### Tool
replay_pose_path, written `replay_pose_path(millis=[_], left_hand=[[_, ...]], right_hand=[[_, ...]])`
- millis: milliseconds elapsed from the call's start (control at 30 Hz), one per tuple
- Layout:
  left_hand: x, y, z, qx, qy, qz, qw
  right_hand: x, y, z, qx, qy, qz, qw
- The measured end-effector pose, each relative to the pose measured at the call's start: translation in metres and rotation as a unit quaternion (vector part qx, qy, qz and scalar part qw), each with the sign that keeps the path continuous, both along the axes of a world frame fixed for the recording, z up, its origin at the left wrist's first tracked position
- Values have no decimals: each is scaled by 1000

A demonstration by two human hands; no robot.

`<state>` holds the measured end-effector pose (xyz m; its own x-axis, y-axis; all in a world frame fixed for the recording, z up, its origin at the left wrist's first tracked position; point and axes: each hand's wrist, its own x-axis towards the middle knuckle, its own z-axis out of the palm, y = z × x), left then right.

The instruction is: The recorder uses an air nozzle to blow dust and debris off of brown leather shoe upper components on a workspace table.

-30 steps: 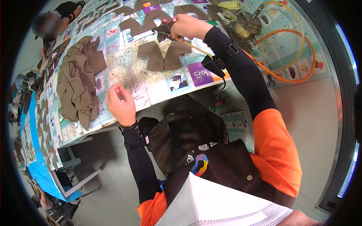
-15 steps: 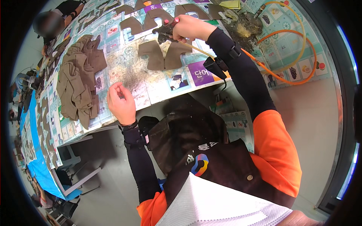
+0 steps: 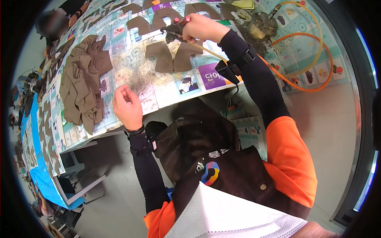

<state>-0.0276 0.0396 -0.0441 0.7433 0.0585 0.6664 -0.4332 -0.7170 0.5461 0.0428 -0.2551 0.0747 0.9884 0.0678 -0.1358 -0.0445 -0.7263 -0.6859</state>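
Note:
A dark spray gun (image 3: 174,31) with red knobs is gripped in my right hand (image 3: 204,28), whose fingers wrap around its handle. It is held over the upper edge of a brown cut piece (image 3: 174,59) shaped with two wings, which lies flat on the table. From the gun a thin yellowish hose (image 3: 210,52) trails back beneath my right forearm. Over the table's front edge, my left hand (image 3: 127,108) is loosely closed, its fingers curled together with nothing visible in them. A heaped pile of brown pieces (image 3: 83,79) lies to its left.
More brown pieces (image 3: 160,18) lie in rows farther back. A glue-crusted pot (image 3: 262,25) stands at the back right, beside a looped orange hose (image 3: 305,90). Another person (image 3: 75,12) is at the far left. A blue-covered table (image 3: 43,182) stands left.
My right hand and the spray gun have shifted very slightly away from me. My left hand and the brown pieces stay essentially where they were.

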Motion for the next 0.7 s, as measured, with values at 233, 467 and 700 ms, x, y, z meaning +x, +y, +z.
replay_pose_path(millis=[233,467,700], left_hand=[[-1,1,0,4,13,4,1000],[-3,0,3,-5,14,5,1000],[-2,0,1,-3,30,8,1000]], right_hand=[[-9,2,7,-20,33,5,999],[-20,4,10,3,40,12,999],[-31,7,15,-4,46,7,999]])
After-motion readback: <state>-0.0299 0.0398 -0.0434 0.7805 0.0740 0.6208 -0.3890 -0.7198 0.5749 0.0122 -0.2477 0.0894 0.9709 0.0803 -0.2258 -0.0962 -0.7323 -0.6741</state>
